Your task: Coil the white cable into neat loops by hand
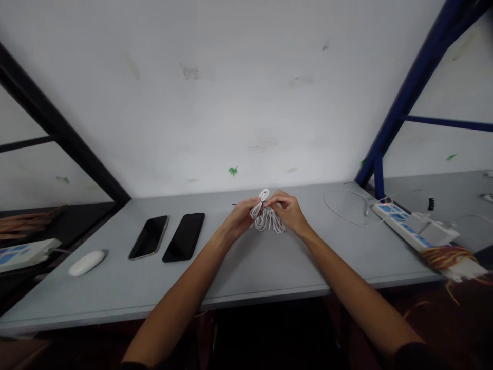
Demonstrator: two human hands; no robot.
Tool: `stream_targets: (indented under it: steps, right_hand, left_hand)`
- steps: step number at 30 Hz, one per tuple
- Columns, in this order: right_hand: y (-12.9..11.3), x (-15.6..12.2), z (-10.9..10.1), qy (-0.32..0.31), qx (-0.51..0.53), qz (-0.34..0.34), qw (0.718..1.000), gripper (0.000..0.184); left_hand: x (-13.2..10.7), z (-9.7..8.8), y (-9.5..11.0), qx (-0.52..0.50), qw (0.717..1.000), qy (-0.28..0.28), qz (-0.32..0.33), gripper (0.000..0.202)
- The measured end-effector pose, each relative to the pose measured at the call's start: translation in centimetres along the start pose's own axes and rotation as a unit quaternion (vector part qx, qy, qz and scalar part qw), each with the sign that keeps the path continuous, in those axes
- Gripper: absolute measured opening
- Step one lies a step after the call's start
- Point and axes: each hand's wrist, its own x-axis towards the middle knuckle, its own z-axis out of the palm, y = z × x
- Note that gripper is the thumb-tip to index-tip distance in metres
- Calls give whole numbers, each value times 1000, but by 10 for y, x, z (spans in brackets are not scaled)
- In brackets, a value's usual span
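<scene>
Pinching a looped white cable (267, 222), the left hand (239, 218) and right hand (288, 210) grip its top coil above the tabletop (269, 272).

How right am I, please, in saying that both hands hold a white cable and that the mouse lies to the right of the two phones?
Not quite: the head view shows the mouse to the left of the two phones, not the right. The rest stands: the left hand and the right hand both hold the white cable.
</scene>
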Motion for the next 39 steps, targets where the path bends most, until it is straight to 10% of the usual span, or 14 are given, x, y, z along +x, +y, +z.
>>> stream_targets:
  steps: [8,25,31,39]
  right_hand:
    - [-2,1,-1,18,107,201,974,38]
    - [5,-3,1,2,116,184,976,37]
    - [12,-1,1,25,-85,28,996,18]
    - [-7,-10,-1,-18,-303,-189,934,25]
  left_hand:
    - [0,0,-4,-7,995,27,96,45]
    - [-1,-1,-6,111,985,39,130,42]
    - [2,-1,-8,197,958,35,205,39]
    - [0,-6,-2,-27,999,-2,18,29]
